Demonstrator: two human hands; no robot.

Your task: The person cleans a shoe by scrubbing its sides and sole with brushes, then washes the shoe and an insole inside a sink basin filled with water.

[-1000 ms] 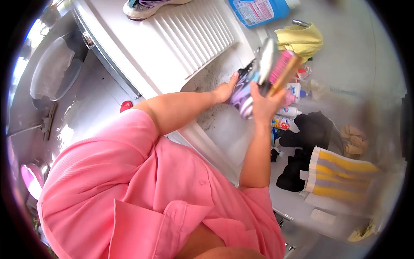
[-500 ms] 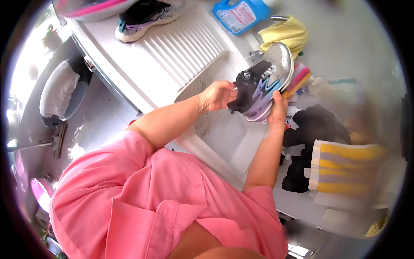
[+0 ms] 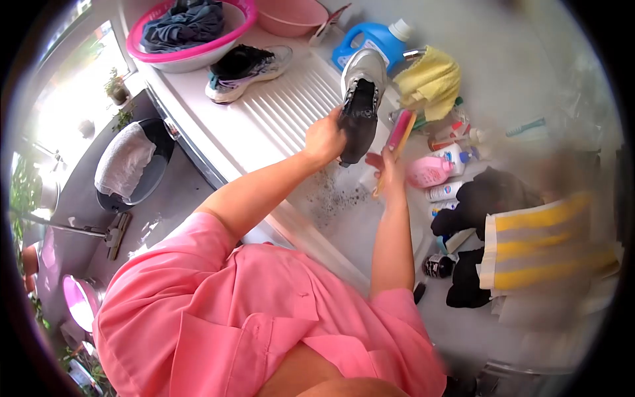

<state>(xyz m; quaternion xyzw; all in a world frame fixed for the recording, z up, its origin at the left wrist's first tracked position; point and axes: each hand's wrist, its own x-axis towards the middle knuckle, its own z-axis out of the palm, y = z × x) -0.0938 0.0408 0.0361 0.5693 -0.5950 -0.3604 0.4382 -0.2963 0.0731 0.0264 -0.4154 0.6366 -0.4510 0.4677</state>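
A grey and black sneaker (image 3: 360, 109) hangs tilted over the washing sink (image 3: 344, 241), its toe pointing up toward the blue bottle. My left hand (image 3: 325, 140) is closed around its heel end. To the right of the shoe, my right hand (image 3: 391, 173) grips a pink scrub brush (image 3: 401, 132) with yellowish bristles. The brush and the shoe are apart. Dark specks of dirt lie on the white basin below my hands. A second sneaker (image 3: 246, 71), black and white, rests on the ribbed washboard (image 3: 284, 99).
Beyond the washboard stand a pink-rimmed basin (image 3: 149, 56) with dark cloth and a pink basin (image 3: 291, 18). A blue detergent bottle (image 3: 370, 41), yellow cloth (image 3: 433, 79) and pink bottle (image 3: 428, 172) line the sink's right side. A striped cloth (image 3: 529, 248) lies farther right.
The sneaker has swung from my right hand's side to the left, its toe now up, held by my left hand alone. My right hand has left the shoe and keeps the brush.
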